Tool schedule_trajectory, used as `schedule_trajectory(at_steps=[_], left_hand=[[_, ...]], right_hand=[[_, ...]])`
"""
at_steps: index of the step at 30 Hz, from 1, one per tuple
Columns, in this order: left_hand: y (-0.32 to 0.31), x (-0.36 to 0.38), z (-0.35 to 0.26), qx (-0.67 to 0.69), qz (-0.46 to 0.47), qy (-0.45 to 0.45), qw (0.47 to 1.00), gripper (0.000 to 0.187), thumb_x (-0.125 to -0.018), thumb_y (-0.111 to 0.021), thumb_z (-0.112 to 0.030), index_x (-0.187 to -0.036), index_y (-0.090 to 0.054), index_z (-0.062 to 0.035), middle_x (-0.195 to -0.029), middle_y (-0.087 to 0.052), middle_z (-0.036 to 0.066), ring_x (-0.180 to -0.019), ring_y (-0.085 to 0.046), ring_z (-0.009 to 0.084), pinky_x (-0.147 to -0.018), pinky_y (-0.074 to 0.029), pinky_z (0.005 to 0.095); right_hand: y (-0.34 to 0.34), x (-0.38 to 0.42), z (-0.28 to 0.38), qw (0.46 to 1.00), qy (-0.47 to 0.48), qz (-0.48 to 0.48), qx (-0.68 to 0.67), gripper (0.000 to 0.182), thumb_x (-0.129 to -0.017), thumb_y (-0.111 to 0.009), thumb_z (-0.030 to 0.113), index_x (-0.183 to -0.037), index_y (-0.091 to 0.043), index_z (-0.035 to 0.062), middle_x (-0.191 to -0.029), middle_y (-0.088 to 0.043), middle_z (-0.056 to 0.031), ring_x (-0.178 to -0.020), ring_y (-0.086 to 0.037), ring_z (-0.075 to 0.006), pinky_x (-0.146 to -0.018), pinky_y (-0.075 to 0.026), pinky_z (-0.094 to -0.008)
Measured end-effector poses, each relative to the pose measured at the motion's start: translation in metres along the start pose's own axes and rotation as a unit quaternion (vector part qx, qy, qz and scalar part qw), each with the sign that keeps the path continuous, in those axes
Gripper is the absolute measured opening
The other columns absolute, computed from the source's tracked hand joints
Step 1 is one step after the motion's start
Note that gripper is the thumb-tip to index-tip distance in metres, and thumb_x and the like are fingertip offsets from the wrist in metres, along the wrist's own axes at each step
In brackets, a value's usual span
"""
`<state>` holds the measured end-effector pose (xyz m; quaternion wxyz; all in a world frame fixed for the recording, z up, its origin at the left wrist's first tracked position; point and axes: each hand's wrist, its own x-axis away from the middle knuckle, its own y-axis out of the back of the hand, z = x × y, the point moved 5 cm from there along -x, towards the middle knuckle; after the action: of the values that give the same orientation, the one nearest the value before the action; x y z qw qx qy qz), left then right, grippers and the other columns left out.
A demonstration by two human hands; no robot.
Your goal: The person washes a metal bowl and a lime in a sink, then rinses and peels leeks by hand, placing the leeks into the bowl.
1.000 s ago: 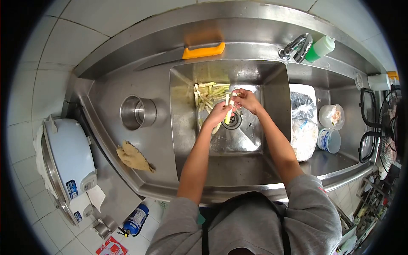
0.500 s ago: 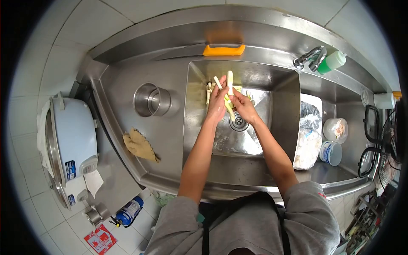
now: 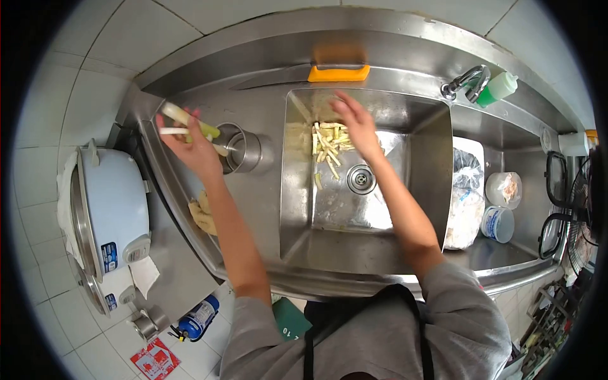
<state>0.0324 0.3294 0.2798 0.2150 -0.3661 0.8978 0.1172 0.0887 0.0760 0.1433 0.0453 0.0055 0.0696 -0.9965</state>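
My left hand [image 3: 197,151] is closed round several pale green-and-white stalks that look like lemongrass [image 3: 175,113], at the left of the drainboard. A steel pot [image 3: 248,152] stands just right of that hand, partly behind it and the stalks. In the sink basin, my right hand [image 3: 359,128] is raised, slightly blurred, with its fingers apart and nothing seen in them. Below and left of it, more cut stalks [image 3: 327,144] lie in a loose pile on the basin floor. A tan cloth [image 3: 204,215] lies partly hidden under my left forearm.
A knife with an orange handle [image 3: 339,74] rests behind the sink basin [image 3: 367,246]. To the right are the tap [image 3: 465,82], a green soap bottle [image 3: 497,90], a white tray of bags [image 3: 464,218] and two tubs. A blue-grey cooker [image 3: 117,202] stands at left.
Both hands were together over the sink with stalks. My left hand has carried its stalks left to beside the pot. My right hand has come away from them and spread its fingers.
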Motion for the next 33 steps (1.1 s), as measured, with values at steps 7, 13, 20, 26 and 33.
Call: schedule_trajectory(at_steps=[7,13,20,26,33], left_hand=[[0.0,0.022,0.078,-0.028,0.08,0.088,0.993,0.061,-0.077,-0.053,-0.002,-0.127,-0.02,-0.0047,-0.087,-0.05,0.007,-0.084,-0.052,0.0149,-0.078,-0.039,0.0245],[0.002,0.026,0.06,-0.165,0.142,0.031,0.976,0.036,-0.079,-0.053,-0.004,-0.114,-0.044,-0.0004,-0.093,-0.054,0.007,-0.087,-0.051,0.0135,-0.079,-0.038,0.024],[-0.018,0.054,0.028,-0.177,0.113,-0.094,0.973,0.026,-0.079,-0.05,-0.002,-0.104,-0.05,0.004,-0.091,-0.056,0.013,-0.081,-0.055,0.016,-0.075,-0.042,0.0264],[-0.126,0.138,0.098,-0.148,0.427,0.177,0.874,0.018,-0.08,-0.05,-0.007,-0.095,-0.055,-0.0002,-0.078,-0.059,0.006,-0.064,-0.056,0.0092,-0.056,-0.045,0.0223],[-0.097,0.262,0.324,-0.402,0.463,0.264,0.744,0.017,-0.078,-0.047,-0.013,-0.081,-0.06,-0.003,-0.079,-0.059,0.016,-0.078,-0.057,0.0318,-0.066,-0.045,0.0381]], right_hand=[[0.127,0.036,-0.253,0.906,-0.188,0.003,0.379,0.022,-0.077,-0.051,0.022,-0.088,-0.059,0.0051,-0.075,-0.06,-0.0174,-0.071,-0.059,-0.0284,-0.065,-0.046,-0.0344],[0.128,0.057,-0.325,0.815,-0.246,0.027,0.524,0.021,-0.07,-0.056,0.019,-0.088,-0.053,0.0078,-0.088,-0.056,-0.013,-0.083,-0.054,-0.0291,-0.069,-0.045,-0.0386],[0.115,0.052,-0.341,0.831,-0.108,0.037,0.545,0.025,-0.07,-0.055,0.015,-0.091,-0.048,0.0041,-0.091,-0.05,-0.014,-0.087,-0.049,-0.0308,-0.069,-0.044,-0.0391],[0.141,0.004,-0.34,0.848,-0.115,-0.15,0.496,0.035,-0.073,-0.052,0.012,-0.103,-0.038,0.0003,-0.094,-0.045,-0.0209,-0.088,-0.045,-0.0357,-0.075,-0.038,-0.0433],[0.114,0.006,-0.32,0.803,0.013,-0.076,0.591,0.025,-0.068,-0.054,0.01,-0.089,-0.044,0.0004,-0.081,-0.049,-0.0155,-0.079,-0.048,-0.0315,-0.066,-0.039,-0.0415]])
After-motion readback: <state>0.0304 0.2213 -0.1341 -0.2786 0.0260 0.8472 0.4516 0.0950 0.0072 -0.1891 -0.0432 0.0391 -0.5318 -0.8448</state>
